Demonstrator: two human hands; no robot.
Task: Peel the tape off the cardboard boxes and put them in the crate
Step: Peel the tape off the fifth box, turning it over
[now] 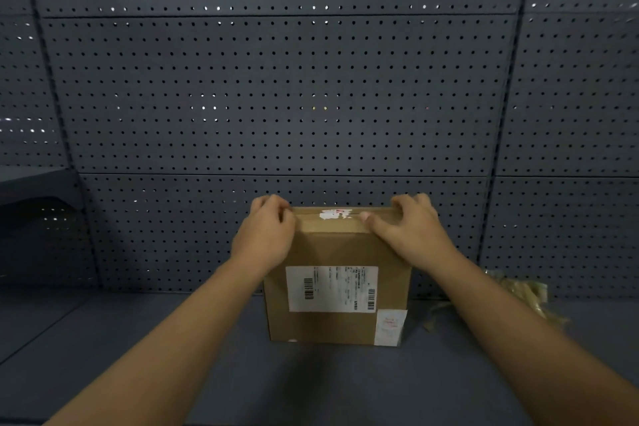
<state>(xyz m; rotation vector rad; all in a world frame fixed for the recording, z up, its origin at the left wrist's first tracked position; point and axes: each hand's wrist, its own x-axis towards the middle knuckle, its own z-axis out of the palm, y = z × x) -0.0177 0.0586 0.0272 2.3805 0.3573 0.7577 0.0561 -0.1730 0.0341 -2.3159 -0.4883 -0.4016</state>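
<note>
While a cardboard box (337, 287) stands upright at the centre of the dark surface (138, 339), the left hand (264, 235) curls its fingers over the top corner at 10 o'clock and the right hand (409, 232) grips the top edge at 2 o'clock. Crumpled tape (518, 294) lies at 3 o'clock, before a pegboard wall (311, 79).

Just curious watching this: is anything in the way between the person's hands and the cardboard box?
No. The left hand and right hand already rest on the top corners of the cardboard box. No crate is visible.
</note>
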